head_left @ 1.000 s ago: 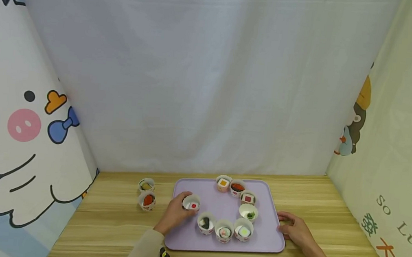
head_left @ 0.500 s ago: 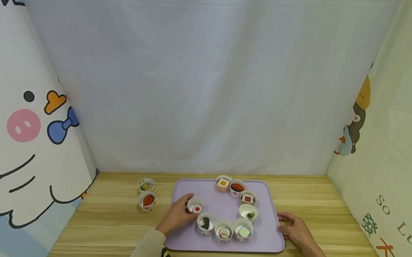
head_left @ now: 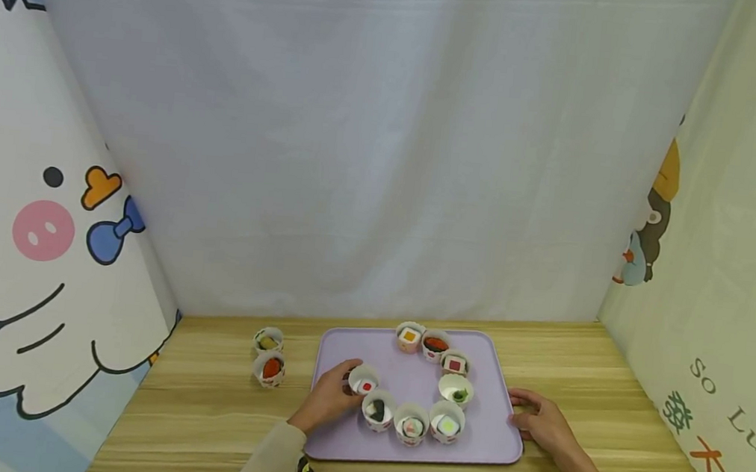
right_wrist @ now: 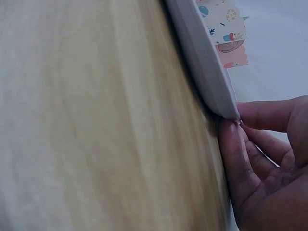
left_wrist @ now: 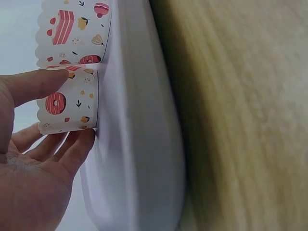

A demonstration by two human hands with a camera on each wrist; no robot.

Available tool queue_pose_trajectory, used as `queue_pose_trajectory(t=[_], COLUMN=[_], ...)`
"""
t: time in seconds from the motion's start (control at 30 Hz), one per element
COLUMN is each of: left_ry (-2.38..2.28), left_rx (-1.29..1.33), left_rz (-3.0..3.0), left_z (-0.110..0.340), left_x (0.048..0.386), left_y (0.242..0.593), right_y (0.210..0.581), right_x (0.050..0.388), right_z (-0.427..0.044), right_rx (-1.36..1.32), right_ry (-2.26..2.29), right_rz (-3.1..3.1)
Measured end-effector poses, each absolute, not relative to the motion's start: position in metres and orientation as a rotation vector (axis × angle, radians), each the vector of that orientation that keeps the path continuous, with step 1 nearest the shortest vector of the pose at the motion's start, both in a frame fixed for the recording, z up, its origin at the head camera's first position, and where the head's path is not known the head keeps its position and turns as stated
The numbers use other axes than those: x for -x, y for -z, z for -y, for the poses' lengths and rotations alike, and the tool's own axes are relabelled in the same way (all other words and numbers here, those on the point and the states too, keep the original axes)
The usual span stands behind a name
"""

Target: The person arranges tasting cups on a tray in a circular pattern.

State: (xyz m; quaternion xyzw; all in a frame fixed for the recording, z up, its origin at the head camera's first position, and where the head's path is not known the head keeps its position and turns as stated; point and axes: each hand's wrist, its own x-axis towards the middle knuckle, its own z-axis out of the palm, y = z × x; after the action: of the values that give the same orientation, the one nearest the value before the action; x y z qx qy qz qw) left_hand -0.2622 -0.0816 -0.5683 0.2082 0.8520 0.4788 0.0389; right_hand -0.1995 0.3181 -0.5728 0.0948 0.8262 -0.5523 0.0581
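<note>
My left hand (head_left: 326,398) grips a paper baking cup (head_left: 363,376) with a white, red-centred piece in it. In the left wrist view the thumb and fingers lie on opposite sides of this donut-printed cup (left_wrist: 79,103), which is against a neighbouring cup (left_wrist: 79,31). That neighbour, a cup with a dark and white piece (head_left: 377,410), stands on the lilac tray (head_left: 412,460). My right hand (head_left: 542,424) pinches the tray's right rim (right_wrist: 224,103) between thumb and fingers.
Several more filled cups curve along the tray, from an orange-topped one (head_left: 409,337) past a green one (head_left: 455,391) to a pink one (head_left: 412,425). Left of the tray, a yellowish-filled cup (head_left: 268,341) and an orange-red one (head_left: 269,369) stand on the wooden table (head_left: 214,409).
My left hand has moved the cup slightly rightward and nearer, up to the cup with the dark and white piece. The right hand has stayed at the tray's rim.
</note>
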Motion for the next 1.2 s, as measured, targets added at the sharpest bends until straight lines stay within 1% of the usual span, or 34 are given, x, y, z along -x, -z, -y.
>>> queue_pose_trajectory(t=[0.6,1.2], left_ry=[-1.483,-1.606], left_rx=[-0.569,-0.435], left_rz=[-2.564,-2.621], left_z=[0.086,0.105], left_x=[0.260,0.249], left_y=[0.566,0.541], right_y=[0.573,0.572], right_x=[0.198,0.198], right_z=[-0.318,-0.318], right_rx=[-0.288,-0.284], right_ry=[1.667,1.665], right_rz=[-2.518,-2.510])
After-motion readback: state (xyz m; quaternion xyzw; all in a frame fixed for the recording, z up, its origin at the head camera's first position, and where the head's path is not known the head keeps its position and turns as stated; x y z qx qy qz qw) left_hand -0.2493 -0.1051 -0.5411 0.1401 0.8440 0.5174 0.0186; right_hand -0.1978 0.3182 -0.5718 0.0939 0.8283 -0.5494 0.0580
